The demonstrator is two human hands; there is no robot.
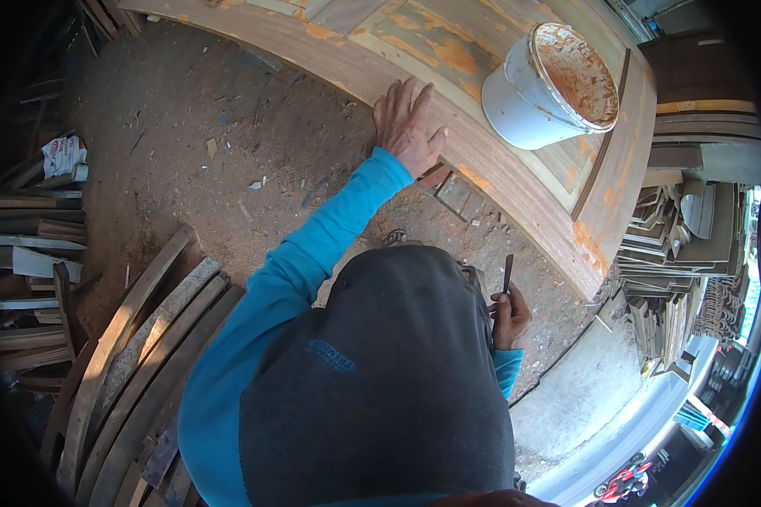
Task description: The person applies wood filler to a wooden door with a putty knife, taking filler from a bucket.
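My left hand (408, 127) lies flat, fingers spread, on the near edge of a panelled wooden door (516, 182). Orange filler is smeared in patches over the door's panels and frame. A white bucket (516, 106) stands on the door to the right of that hand, its inside coated with orange-brown residue. Low on my right side, off the door, my right hand (511, 319) is closed round a putty knife (508, 272). Its narrow dark blade points up, seen nearly edge-on, and the fingers hide its lower part.
Curved timber lengths (144, 355) lean at the lower left, with stacked boards (34, 228) beyond. Wood scraps litter the dirt floor (220, 127). More cut wood pieces (664, 245) are piled at the right, beside a concrete strip (583, 389). A red motorcycle (626, 480) stands outside.
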